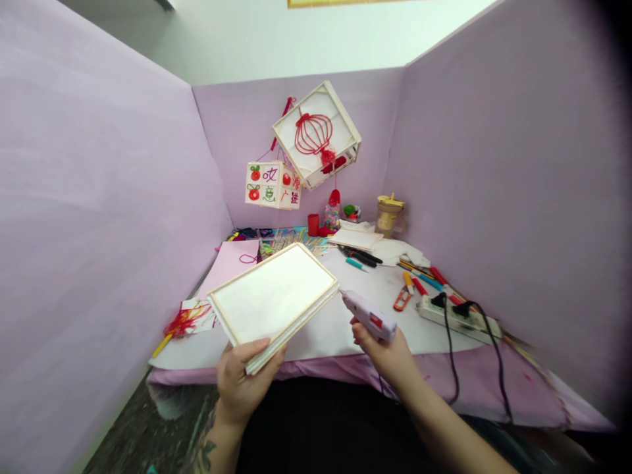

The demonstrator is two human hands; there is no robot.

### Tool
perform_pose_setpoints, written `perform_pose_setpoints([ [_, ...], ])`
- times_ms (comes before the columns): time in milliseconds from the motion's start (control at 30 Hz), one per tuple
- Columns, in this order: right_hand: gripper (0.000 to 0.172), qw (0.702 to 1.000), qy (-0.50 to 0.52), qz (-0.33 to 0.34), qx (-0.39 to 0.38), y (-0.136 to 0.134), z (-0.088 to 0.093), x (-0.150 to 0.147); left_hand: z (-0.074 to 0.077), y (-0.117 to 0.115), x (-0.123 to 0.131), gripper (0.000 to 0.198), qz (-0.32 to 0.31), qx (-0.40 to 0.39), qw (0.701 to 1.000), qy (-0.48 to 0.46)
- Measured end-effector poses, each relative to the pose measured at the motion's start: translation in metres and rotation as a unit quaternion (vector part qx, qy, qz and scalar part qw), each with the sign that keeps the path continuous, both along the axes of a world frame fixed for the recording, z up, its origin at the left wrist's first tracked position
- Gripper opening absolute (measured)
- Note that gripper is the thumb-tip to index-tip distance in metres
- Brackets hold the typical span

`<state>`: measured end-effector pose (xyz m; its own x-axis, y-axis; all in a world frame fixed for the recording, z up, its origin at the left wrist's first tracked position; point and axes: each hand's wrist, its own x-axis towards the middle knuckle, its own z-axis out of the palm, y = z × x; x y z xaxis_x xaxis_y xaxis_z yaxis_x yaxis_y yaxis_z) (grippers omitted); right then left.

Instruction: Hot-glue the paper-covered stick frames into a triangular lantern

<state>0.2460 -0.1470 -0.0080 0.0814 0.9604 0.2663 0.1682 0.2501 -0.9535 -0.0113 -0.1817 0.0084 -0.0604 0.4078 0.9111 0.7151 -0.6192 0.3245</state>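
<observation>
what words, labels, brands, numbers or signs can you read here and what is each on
"意": green, left face of the small hanging lantern
"广": orange-red, its right face
"进": probably, beside 广
Purple character above 意, red one above 进: too unclear to read surely.
Red patch on the hot glue gun: any print too small to read.
No brands or numbers readable.

Left hand (243, 388): fingers partly hidden from me by the framed white panel (276, 289). Glue gun (366, 313): grip covered by the right hand (388, 355). Yellow-edged sheet (340, 3): cut off at top. Jar (332, 216): contents too small for me to name.
</observation>
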Motion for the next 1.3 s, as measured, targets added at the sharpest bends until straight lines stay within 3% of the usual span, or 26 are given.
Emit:
perform_pose_setpoints([
  [367, 0.028, 1.0, 0.005, 0.021, 0.022, -0.007, 0.003, -0.001, 0.0, 0.0, 0.001, 0.027, -0.008, -0.007, 1.0, -0.013],
  [533, 0.024, 0.997, 0.077, -0.002, 0.029, -0.004, -0.003, 0.004, 0.005, 0.002, 0.002, 0.025, 0.012, -0.063, 0.995, -0.082],
  [667, 0.031, 0.985, 0.151, -0.034, 0.072, 0.011, -0.006, 0.006, 0.009, 0.01, 0.001, 0.025, -0.006, -0.163, 0.97, -0.182],
  [833, 0.057, 0.979, 0.19, 0.039, 0.068, 0.028, -0.008, 0.0, 0.0, 0.018, 0.002, 0.032, -0.064, -0.265, 0.919, -0.285],
  [1033, 0.039, 0.982, 0.172, 0.07, 0.035, 0.031, -0.016, -0.001, -0.014, 0.026, 0.0, 0.037, -0.111, -0.316, 0.891, -0.307],
  [1200, 0.048, 0.985, 0.131, 0.099, 0.056, 0.032, -0.017, 0.001, -0.016, 0.029, -0.003, 0.036, -0.142, -0.322, 0.878, -0.323],
  [1300, 0.042, 0.987, 0.106, 0.101, 0.072, 0.033, -0.017, 0.003, -0.017, 0.032, -0.006, 0.037, -0.155, -0.332, 0.877, -0.311],
])
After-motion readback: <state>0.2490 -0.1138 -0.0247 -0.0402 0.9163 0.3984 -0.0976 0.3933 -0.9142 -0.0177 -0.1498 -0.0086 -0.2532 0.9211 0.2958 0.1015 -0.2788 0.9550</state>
